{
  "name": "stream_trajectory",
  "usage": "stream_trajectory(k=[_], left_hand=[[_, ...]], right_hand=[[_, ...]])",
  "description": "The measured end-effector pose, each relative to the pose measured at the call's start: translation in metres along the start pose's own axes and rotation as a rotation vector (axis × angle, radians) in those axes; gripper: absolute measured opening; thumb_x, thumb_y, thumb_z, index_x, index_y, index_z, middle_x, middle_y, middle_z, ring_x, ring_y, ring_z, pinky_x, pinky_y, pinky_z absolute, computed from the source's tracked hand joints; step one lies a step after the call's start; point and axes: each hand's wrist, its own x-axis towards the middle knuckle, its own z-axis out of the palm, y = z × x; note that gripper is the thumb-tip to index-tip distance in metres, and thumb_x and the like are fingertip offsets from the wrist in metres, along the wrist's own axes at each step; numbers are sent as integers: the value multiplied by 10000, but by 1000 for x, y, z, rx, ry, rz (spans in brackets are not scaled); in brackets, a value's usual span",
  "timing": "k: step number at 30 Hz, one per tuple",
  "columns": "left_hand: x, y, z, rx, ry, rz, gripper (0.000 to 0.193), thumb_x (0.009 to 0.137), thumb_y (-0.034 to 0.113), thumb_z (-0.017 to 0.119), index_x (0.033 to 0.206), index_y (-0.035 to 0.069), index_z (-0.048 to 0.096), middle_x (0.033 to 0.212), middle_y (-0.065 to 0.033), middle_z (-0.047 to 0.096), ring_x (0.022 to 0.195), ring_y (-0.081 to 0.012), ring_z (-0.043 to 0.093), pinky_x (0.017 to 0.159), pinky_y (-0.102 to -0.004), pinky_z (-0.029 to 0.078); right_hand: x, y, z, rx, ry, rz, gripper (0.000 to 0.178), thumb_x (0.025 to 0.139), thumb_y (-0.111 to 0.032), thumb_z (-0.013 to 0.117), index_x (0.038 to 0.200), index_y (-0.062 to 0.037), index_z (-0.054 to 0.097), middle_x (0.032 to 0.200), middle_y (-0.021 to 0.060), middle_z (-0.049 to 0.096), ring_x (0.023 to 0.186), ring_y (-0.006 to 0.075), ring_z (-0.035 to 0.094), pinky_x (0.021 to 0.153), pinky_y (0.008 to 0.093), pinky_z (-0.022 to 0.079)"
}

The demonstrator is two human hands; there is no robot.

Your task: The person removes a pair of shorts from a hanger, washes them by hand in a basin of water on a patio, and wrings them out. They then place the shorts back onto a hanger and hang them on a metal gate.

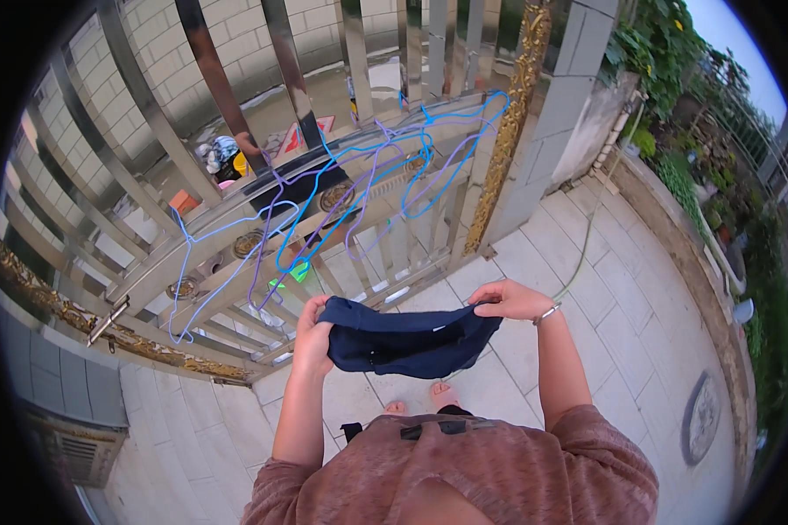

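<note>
A dark navy garment (403, 337) is stretched between my two hands in front of my body, its waistband-like opening spread and facing up toward me. My left hand (313, 331) grips its left end, the thumb over the edge. At the other end my right hand (512, 302) pinches the fabric between thumb and fingers. Which kind of garment it is I cannot tell. Beyond it, several blue and purple wire hangers (328, 162) hang on the crossbar of a metal gate (263, 188). Neither hand touches the hangers.
The gate's gold-patterned post (510, 122) stands to the far right, beside a grey tiled pillar (556, 114). Pale floor tiles (604, 324) lie underfoot. A thin hose (591, 236) runs along the floor at right. Planted beds (718, 175) lie behind a low curb.
</note>
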Motion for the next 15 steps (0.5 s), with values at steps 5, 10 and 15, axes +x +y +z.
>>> stream_trajectory(k=[5,10,15], left_hand=[[0,-12,27,-16,48,42,194,769,-29,499,946,44,467,835,-59,561,741,-143,567,642,-248,479],[-5,-27,43,37,124,76,204,750,-64,491,930,31,471,822,-51,568,738,-126,559,644,-223,460],[-17,-27,30,-3,297,137,151,747,-36,502,882,29,494,788,-48,566,698,-121,560,610,-234,464]], right_hand=[[73,-49,-52,-357,91,-238,284,764,-280,588,905,-34,592,831,74,607,726,132,551,670,269,434],[175,-116,-83,-495,419,-635,238,762,-269,565,862,-58,611,868,89,599,788,216,557,691,317,432],[233,-131,-85,-975,758,-517,242,731,-337,582,875,-147,620,916,62,572,914,207,513,779,406,353]])
